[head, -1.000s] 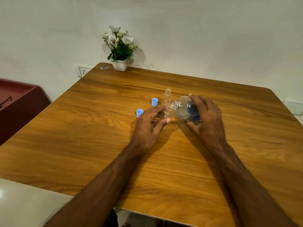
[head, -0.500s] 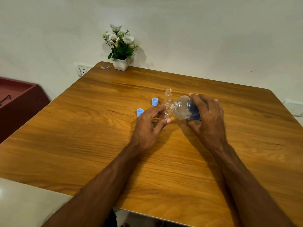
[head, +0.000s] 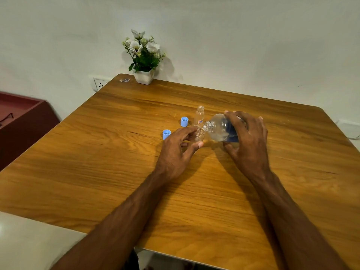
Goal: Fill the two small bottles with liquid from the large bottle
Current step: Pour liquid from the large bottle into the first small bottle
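Note:
My right hand grips the large clear bottle, which is tipped on its side with its open mouth pointing left, right over the mouth of a small clear bottle. My left hand holds that small bottle upright on the wooden table, pinched between thumb and fingers. The second small bottle stands uncapped just behind, untouched. Whether liquid is flowing cannot be made out.
Two blue caps lie on the table left of the bottles. A white pot of flowers stands at the far edge by the wall. A dark red cabinet is off to the left.
The large bottle's mouth has edged slightly lower and closer to the small bottle's mouth. Both hands otherwise hold their places.

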